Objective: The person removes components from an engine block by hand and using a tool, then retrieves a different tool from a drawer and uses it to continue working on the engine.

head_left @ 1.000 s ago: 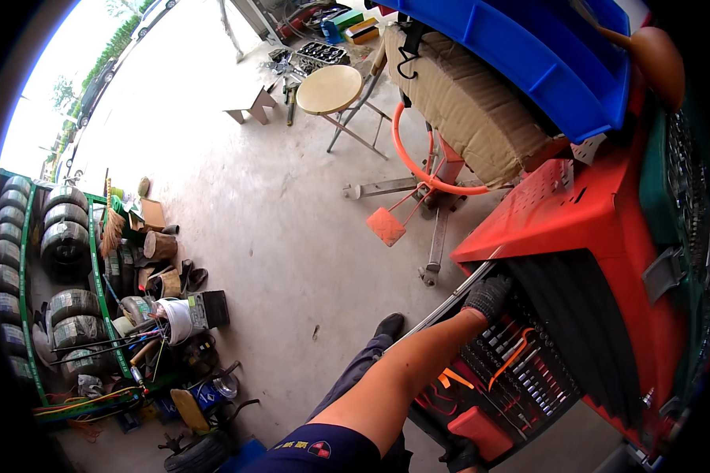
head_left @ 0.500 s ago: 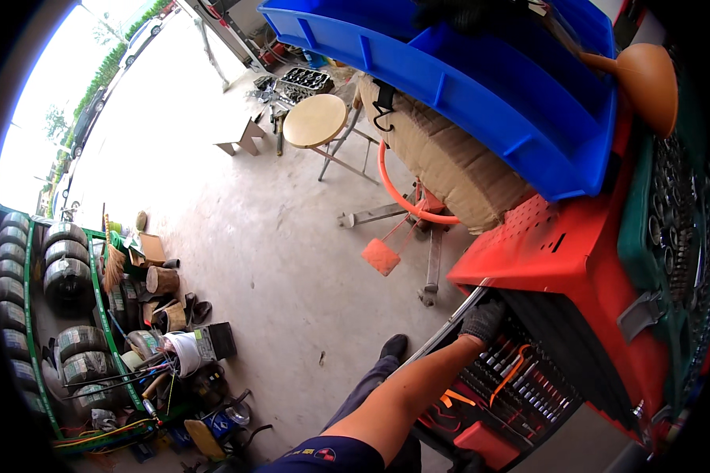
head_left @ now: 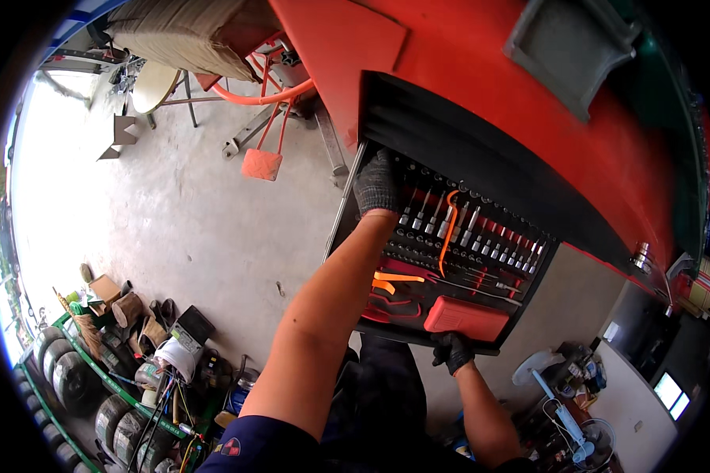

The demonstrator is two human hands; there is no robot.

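A drawer (head_left: 493,348) stands pulled out of the red tool cabinet (head_left: 465,47). In it are rows of bit sockets (head_left: 467,229), an orange hooked tool (head_left: 450,236), orange-handled pliers (head_left: 394,277) and a red case (head_left: 467,317). My left hand (head_left: 376,188), in a dark grey glove, reaches into the drawer's far left corner beside the sockets; its fingers blend into the dark interior. At the front edge, near the red case, the gloved fingers of my right hand (head_left: 452,352) curl round the drawer's rim.
Left of the drawer lies the concrete floor (head_left: 213,229), with an orange-rimmed stand (head_left: 262,164) farther back. Tyres (head_left: 75,378) and clutter fill the lower left. A pale blue fan (head_left: 572,422) stands at the lower right. A grey latch (head_left: 572,51) hangs above the cabinet.
My view has swung right and down toward the drawer, so the blue bin has mostly left the picture. My right hand, barely visible before, now shows at the drawer's front edge.
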